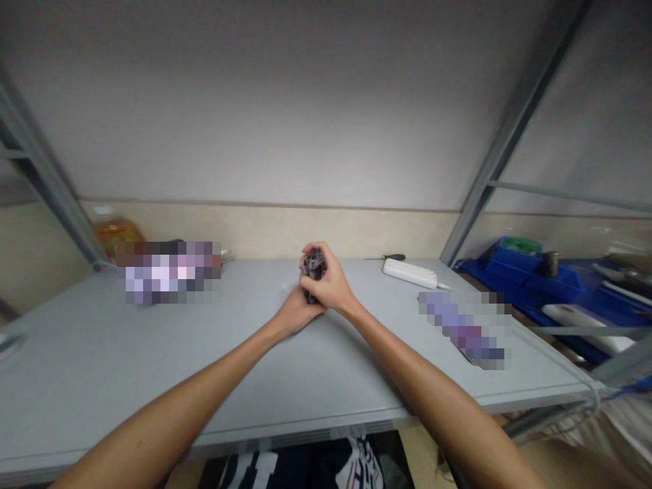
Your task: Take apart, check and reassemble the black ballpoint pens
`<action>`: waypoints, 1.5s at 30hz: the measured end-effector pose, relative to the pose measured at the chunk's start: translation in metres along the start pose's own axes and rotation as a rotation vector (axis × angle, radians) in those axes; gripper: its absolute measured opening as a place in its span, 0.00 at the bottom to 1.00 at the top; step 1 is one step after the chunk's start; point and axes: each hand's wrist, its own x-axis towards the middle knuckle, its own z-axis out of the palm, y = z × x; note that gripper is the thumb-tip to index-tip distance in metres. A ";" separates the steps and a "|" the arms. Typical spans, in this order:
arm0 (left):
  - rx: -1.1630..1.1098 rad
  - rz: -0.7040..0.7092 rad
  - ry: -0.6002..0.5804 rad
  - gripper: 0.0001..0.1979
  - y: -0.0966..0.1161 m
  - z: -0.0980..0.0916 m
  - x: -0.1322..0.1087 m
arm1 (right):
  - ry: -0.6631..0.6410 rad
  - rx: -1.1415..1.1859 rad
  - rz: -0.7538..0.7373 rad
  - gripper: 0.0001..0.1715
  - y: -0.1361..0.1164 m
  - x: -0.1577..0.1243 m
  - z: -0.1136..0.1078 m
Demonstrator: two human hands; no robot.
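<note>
A small dark object with a shiny, uneven surface (314, 266) is held upright between both hands above the middle of the grey table (244, 380). My left hand (299, 311) is closed round its lower part. Around its right side and top wrap the fingers of my right hand (331, 277), with the thumb lying across its front. Much of the object is hidden by the fingers, and what it is cannot be made out.
At the back right lie a screwdriver (394, 257) and a white power strip (410, 273). Pixelated items rest at left and right. Behind the left one stands an orange-brown jar (118, 231). Blue trays (540, 275) are beyond the right metal post (471, 204).
</note>
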 end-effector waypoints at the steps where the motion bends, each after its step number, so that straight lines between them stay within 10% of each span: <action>1: 0.017 0.020 0.009 0.16 0.000 0.001 0.000 | 0.003 0.029 0.004 0.24 0.002 -0.001 0.001; 18: 0.081 -0.006 -0.001 0.26 -0.008 -0.001 0.000 | -0.042 0.349 0.292 0.34 0.007 -0.009 -0.008; 45: -0.072 0.014 0.027 0.20 0.002 0.004 -0.002 | 0.103 0.137 0.054 0.13 0.002 -0.008 0.001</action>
